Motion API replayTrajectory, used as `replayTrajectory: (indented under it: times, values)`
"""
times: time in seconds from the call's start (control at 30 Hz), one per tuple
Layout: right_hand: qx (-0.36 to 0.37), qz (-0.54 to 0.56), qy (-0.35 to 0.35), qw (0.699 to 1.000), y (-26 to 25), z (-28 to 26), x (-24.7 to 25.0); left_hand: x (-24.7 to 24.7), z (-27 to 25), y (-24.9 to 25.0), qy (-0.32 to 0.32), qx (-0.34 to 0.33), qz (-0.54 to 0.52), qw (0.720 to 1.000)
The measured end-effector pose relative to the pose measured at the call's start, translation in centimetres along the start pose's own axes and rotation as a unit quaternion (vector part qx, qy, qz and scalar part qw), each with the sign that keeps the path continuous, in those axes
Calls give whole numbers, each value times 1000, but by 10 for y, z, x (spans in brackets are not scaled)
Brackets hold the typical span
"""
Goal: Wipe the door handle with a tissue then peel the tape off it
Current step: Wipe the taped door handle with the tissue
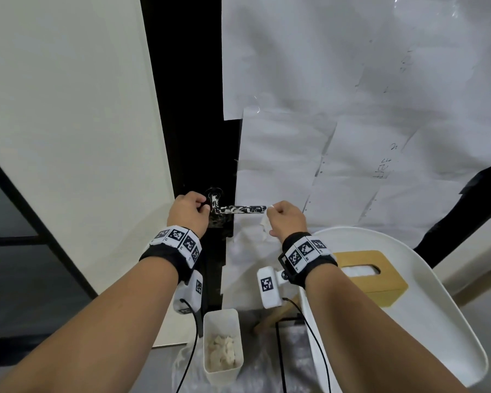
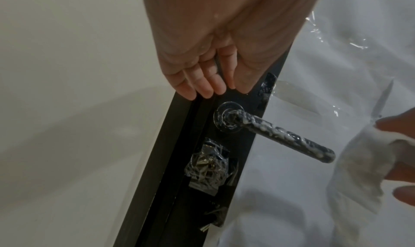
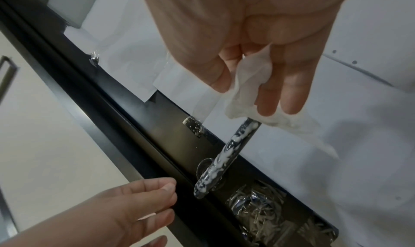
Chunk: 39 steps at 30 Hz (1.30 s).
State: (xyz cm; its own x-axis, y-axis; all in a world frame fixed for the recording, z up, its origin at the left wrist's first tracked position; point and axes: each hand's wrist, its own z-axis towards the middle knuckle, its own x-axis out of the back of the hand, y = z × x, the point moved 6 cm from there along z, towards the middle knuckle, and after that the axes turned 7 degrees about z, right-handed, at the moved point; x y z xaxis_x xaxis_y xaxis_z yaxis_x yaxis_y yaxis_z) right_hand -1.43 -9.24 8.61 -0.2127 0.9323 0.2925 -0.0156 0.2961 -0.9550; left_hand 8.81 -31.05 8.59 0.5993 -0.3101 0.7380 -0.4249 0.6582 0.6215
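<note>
- The right hand [image 1: 285, 219] has its fingers [image 3: 289, 84] curled round a crumpled white tissue [image 3: 249, 84], which is bunched against the palm; its loose end hangs down over the free tip of the door handle [image 1: 243, 209].
- In the right wrist view the tissue touches that tip — the wad sits at the end of the bar, not yet round it.
- The handle is a dark lever smeared with white blobs along its whole length. Its long axis runs level, from the round rose [image 2: 229, 117] on the black door edge [image 1: 199, 137] out to the right, so the soiled length lies to the left of the right hand's fingers.
- My judgement: the wipe calls for a stroke along that axis, from tip toward rose, and the right hand is the one placed for it.
- The left hand [image 1: 187, 214] is at the rose end, just beside the handle's root; its fingers [image 2: 202, 84] are loosely curled against the door edge and hold nothing that I can see.
- Crinkled clear tape [image 2: 211, 165] covers the lock area below the rose; whether tape also wraps the lever itself I cannot tell.
- Further out — a tissue box [image 1: 380, 282] stands on a white chair [image 1: 437, 321] to the right, and a small bin [image 1: 223, 344] holding used tissues is on the floor below.
</note>
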Motion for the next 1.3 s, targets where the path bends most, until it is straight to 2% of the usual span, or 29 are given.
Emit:
replayTrajectory:
  times: [0.2, 0.4, 0.57, 0.73, 0.9, 1.07, 1.2, 1.3]
  values:
    - [49, -64, -22, 996, -14, 16, -6, 17, 18, -4, 46, 53, 8, 998]
    - [126, -166, -38, 977, -24, 27, -14, 31, 24, -8, 46, 113, 60, 991]
    - [179, -303, -77, 933, -10, 37, -33, 36, 31, -23, 73, 133, 75, 986]
    - [240, -334, -91, 907, -4, 37, -43, 37, 34, -17, 63, 120, 143, 980]
    - [262, -372, -112, 884, -4, 39, -42, 39, 35, -7, 50, 107, 213, 970]
    - [270, -358, -114, 887, -16, 44, -40, 41, 38, -6, 28, 112, 245, 962]
    - [294, -382, -139, 865, -11, 35, -45, 39, 38, -5, 18, 118, 253, 960]
    - [268, -372, -124, 880, -5, 40, -38, 39, 36, -7, 15, 122, 253, 960]
